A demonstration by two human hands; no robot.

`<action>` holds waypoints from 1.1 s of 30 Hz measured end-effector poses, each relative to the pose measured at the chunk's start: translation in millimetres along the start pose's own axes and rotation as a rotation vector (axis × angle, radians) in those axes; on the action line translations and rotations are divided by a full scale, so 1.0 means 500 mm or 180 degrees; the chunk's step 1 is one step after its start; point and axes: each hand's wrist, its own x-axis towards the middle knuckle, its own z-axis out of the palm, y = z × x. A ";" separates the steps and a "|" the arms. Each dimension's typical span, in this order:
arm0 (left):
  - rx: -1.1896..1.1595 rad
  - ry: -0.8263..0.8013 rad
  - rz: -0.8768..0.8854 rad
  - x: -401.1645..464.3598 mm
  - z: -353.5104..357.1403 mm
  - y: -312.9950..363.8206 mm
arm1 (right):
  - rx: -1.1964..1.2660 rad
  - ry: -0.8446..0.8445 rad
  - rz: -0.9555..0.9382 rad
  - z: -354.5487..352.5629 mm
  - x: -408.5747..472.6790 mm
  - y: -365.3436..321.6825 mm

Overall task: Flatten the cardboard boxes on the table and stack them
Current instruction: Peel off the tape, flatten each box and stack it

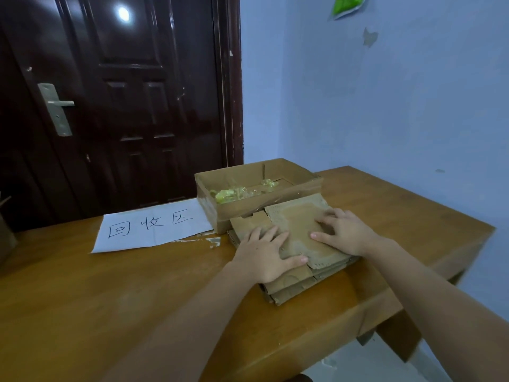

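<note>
only readable text: handwritten "回收区" in black on white paper sheet (154, 227) lying on the table (82, 285).

Two hands: left hand (263, 250), right hand (341, 232). One stack of flattened cardboard (296, 267), layer count unclear. One open cardboard box (256, 188). One paper sign (154, 224). One wooden table (110, 293). One door (124, 92).

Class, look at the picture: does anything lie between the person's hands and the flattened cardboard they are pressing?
Nothing visible does. The left hand and right hand both rest flat directly on the flattened cardboard stack. The open box stands behind it.
</note>
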 end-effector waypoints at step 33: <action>0.0719 0.0996 -0.2155 -0.718 -0.263 -0.726 | 0.0377 0.0200 -0.2964 0.038 0.052 -1.153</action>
